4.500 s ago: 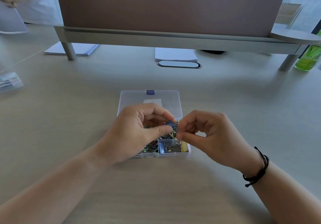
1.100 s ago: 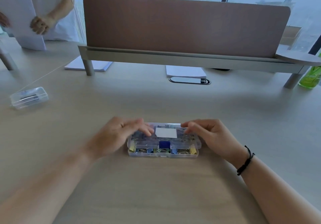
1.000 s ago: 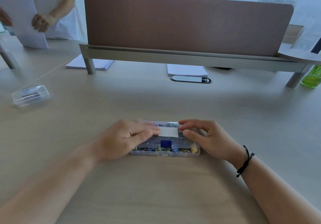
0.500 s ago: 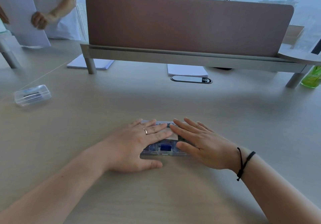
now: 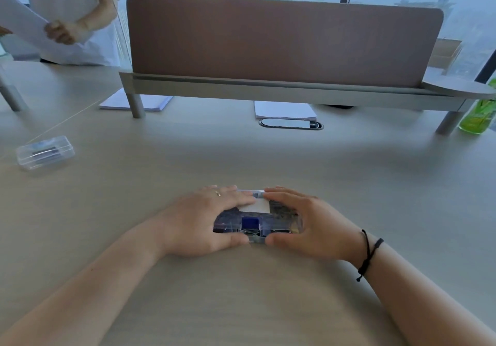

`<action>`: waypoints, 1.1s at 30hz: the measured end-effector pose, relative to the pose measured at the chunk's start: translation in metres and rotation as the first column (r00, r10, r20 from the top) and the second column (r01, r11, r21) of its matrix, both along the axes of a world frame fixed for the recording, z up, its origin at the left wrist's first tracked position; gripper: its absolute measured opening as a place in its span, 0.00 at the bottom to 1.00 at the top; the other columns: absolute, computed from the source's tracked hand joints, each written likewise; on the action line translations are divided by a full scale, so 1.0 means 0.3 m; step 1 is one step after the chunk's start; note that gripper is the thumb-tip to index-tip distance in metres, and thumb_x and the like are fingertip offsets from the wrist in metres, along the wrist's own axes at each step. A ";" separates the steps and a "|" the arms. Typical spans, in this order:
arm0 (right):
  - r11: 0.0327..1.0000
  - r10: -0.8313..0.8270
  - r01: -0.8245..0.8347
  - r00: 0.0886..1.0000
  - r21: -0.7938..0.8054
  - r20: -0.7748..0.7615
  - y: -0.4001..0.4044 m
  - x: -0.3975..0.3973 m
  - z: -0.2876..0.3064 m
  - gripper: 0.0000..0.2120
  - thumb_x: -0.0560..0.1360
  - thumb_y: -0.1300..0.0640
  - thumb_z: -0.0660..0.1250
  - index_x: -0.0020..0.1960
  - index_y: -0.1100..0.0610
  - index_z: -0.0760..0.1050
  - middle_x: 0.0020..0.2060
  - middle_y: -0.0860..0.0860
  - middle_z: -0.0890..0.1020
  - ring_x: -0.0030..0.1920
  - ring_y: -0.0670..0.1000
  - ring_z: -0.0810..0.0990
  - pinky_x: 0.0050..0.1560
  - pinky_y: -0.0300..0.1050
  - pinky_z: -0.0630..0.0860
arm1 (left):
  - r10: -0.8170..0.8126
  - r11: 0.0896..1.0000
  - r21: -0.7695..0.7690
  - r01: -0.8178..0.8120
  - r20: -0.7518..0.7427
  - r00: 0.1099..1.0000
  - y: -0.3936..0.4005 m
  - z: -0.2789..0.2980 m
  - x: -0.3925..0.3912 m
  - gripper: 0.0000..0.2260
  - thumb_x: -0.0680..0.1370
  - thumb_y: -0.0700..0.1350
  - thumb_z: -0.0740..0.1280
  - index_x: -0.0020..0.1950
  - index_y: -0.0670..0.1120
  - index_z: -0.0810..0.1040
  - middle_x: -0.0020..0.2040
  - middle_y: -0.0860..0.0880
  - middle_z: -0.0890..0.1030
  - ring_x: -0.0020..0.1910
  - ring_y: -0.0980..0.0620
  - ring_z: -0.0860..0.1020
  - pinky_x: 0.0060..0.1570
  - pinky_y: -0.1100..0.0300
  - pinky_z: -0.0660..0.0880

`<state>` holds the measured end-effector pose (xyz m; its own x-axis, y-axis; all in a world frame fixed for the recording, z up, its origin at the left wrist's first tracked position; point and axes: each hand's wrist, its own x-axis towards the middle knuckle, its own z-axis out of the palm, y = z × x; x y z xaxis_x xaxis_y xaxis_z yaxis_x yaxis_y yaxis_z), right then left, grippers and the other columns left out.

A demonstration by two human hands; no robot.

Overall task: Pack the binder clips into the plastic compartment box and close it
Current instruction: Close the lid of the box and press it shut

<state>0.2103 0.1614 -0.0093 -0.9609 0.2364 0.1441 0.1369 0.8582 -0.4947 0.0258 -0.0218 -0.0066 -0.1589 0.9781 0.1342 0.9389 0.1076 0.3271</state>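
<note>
The clear plastic compartment box [image 5: 279, 220] lies on the desk in front of me with its lid down; a white label and a blue latch show on it. Binder clips [image 5: 281, 211] show dimly through the lid. My left hand [image 5: 204, 219] holds the box's left end, fingers over the top and thumb against the front edge. My right hand [image 5: 308, 222] holds the right end the same way. Both ends of the box are hidden under my hands.
A second small clear box [image 5: 44, 152] lies at the far left. A brown desk divider [image 5: 281, 39] stands behind, with papers [image 5: 284, 110] and a cable grommet [image 5: 291, 124] under it. A green bottle [image 5: 479, 116] is at far right. A person [image 5: 67, 23] stands back left.
The box went from open, with a clip between my fingers, to lid down. My hands lay flat on the lid half a second ago; now they have moved apart and grip its ends.
</note>
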 end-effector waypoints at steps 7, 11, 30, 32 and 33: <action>0.792 -0.316 0.134 0.925 -0.595 -0.212 0.048 -0.009 -0.006 0.23 0.72 0.49 0.73 0.66 0.49 0.74 0.53 0.49 0.84 0.53 0.48 0.84 0.55 0.51 0.81 | 0.072 0.845 0.377 -0.378 0.621 0.781 0.005 0.016 -0.038 0.17 0.76 0.52 0.71 0.65 0.55 0.76 0.54 0.44 0.84 0.33 0.62 0.79 0.41 0.65 0.78; 0.674 -0.508 0.315 0.854 -0.668 -0.110 0.055 -0.079 -0.013 0.24 0.72 0.50 0.74 0.64 0.52 0.72 0.48 0.50 0.84 0.45 0.50 0.85 0.46 0.55 0.83 | 0.162 0.751 0.317 -0.579 0.762 0.627 0.064 -0.016 -0.044 0.13 0.80 0.48 0.67 0.63 0.48 0.76 0.45 0.44 0.85 0.42 0.53 0.85 0.52 0.51 0.82; 0.821 -0.486 0.455 0.874 -0.346 -0.005 0.061 -0.171 -0.048 0.37 0.60 0.31 0.75 0.62 0.45 0.68 0.48 0.42 0.78 0.51 0.43 0.77 0.52 0.46 0.78 | 0.288 0.832 0.172 -0.528 0.678 0.676 0.071 -0.060 -0.082 0.16 0.80 0.46 0.68 0.66 0.53 0.70 0.49 0.53 0.86 0.51 0.58 0.83 0.58 0.57 0.76; 0.810 -0.463 0.428 0.886 -0.401 0.010 0.069 -0.158 -0.034 0.34 0.64 0.34 0.74 0.63 0.47 0.68 0.49 0.44 0.79 0.50 0.44 0.79 0.50 0.43 0.78 | 0.283 0.841 0.158 -0.517 0.685 0.671 0.063 -0.061 -0.089 0.15 0.80 0.46 0.67 0.67 0.53 0.70 0.50 0.55 0.85 0.52 0.59 0.83 0.59 0.58 0.75; 0.796 -0.448 0.404 0.894 -0.452 0.011 0.076 -0.144 -0.025 0.31 0.67 0.37 0.74 0.63 0.49 0.69 0.49 0.45 0.81 0.49 0.46 0.81 0.49 0.43 0.79 | 0.280 0.842 0.158 -0.516 0.689 0.669 0.060 -0.062 -0.091 0.15 0.81 0.46 0.66 0.67 0.53 0.71 0.50 0.55 0.86 0.52 0.60 0.82 0.59 0.58 0.75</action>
